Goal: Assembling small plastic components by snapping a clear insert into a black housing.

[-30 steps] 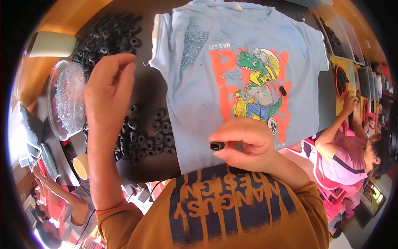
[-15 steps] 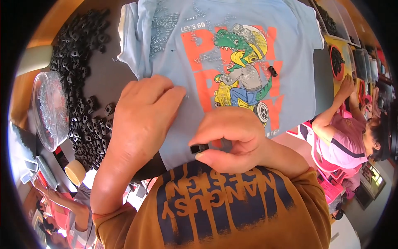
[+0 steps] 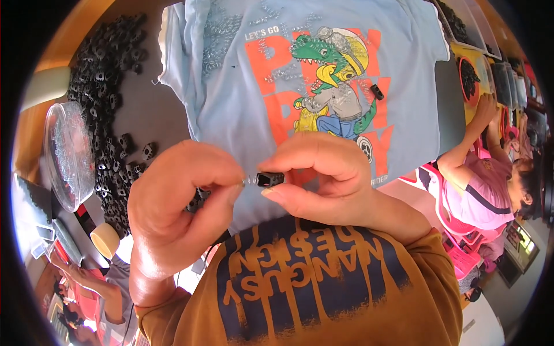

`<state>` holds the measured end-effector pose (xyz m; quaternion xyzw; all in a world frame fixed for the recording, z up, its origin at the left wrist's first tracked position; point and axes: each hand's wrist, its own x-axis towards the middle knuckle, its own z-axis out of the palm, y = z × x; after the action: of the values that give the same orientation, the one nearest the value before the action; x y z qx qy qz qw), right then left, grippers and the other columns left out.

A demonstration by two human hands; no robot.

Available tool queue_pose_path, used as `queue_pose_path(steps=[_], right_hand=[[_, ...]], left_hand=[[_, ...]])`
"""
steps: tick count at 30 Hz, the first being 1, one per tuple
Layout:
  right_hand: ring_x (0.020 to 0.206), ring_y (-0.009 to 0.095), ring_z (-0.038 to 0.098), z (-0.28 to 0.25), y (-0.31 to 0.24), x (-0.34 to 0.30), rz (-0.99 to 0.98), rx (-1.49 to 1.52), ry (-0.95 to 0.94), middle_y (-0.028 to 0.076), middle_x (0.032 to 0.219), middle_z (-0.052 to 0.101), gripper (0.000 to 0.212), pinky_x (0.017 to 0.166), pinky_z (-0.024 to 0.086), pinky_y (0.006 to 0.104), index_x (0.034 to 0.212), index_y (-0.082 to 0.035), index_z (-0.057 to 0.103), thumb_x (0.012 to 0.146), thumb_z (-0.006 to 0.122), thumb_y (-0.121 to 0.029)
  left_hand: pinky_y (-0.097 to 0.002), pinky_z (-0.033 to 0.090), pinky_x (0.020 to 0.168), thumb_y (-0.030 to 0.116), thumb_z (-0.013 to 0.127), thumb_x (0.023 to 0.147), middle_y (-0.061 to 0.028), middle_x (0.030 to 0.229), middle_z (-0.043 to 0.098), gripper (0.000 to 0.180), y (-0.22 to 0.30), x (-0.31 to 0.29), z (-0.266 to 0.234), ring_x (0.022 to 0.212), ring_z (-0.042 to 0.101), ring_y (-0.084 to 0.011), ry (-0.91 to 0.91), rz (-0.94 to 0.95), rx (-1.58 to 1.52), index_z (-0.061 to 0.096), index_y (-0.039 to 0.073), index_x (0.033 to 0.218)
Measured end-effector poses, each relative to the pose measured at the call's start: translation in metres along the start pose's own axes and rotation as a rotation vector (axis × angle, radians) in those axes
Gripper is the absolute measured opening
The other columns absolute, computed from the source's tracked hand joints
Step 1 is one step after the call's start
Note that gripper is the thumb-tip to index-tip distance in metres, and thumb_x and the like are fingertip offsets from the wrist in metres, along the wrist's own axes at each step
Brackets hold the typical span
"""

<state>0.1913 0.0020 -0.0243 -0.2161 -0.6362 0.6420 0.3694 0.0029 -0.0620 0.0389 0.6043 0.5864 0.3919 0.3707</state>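
Between the thumb and forefinger of my right hand [image 3: 329, 176] sits a small black plastic part [image 3: 269, 179], its hollow end facing left. My left hand [image 3: 187, 202] pinches a small clear-looking coil spring [image 3: 250, 180], whose free end is at the opening of the part; whether it has entered cannot be seen. Both hands are over a light blue T-shirt [image 3: 225, 121] with a dinosaur print, spread on the table. Many loose springs [image 3: 222, 37] lie on its upper left. Another black part [image 3: 377, 92] rests on the right of the print.
A heap of black plastic parts [image 3: 109, 92] covers the table's left side, beside a clear round container [image 3: 70, 155] holding springs. At right stands a red bowl [image 3: 468, 78] of black pieces. One co-worker [image 3: 490, 190] sits at right, another person [image 3: 86, 294] at lower left.
My left hand has come down from the shirt to my right hand, now with a spring in its pinch. The right hand has lifted the black part slightly up and left.
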Motion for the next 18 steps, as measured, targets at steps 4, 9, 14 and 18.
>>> queue_pose_path(steps=[4,9,14,18], right_hand=[[0.063,0.013,0.055,-0.001,-0.002,0.001,0.018,-0.031,-0.025,0.003,0.079,0.065,0.019,0.049,0.038,0.0249,0.091,-0.003,0.068,0.073,0.073,-0.001],[0.063,0.014,0.056,-0.006,-0.001,0.004,-0.029,-0.075,-0.104,0.006,0.083,0.065,0.021,0.05,0.04,0.0249,0.094,0.0,0.066,0.074,0.073,0.0],[0.061,0.014,0.055,-0.005,0.0,0.005,-0.119,-0.137,-0.16,0.008,0.085,0.065,0.022,0.046,0.038,0.0245,0.094,0.002,0.065,0.073,0.074,0.002],[0.06,0.018,0.053,-0.001,-0.004,0.001,-0.017,-0.153,-0.115,0.005,0.08,0.064,0.021,0.048,0.038,0.0275,0.09,-0.003,0.066,0.072,0.075,-0.004]], left_hand=[[-0.0307,0.047,0.059,-0.013,0.065,0.067,-0.01,0.077,0.061,0.022,0.003,0.002,-0.001,0.067,0.06,-0.0252,-0.046,0.057,0.059,0.062,0.001,0.085],[-0.0321,0.047,0.059,-0.01,0.068,0.068,-0.011,0.079,0.06,0.022,0.008,0.0,-0.001,0.069,0.06,-0.0279,-0.059,0.058,0.213,0.063,0.002,0.086],[-0.0309,0.047,0.058,-0.009,0.07,0.067,-0.0108,0.079,0.062,0.023,0.012,0.001,-0.004,0.068,0.06,-0.0237,-0.11,0.106,0.247,0.066,0.001,0.088],[-0.032,0.048,0.058,-0.007,0.07,0.069,-0.0105,0.079,0.062,0.022,0.005,-0.002,-0.003,0.068,0.06,-0.0238,-0.117,0.136,0.255,0.067,0.001,0.09]])
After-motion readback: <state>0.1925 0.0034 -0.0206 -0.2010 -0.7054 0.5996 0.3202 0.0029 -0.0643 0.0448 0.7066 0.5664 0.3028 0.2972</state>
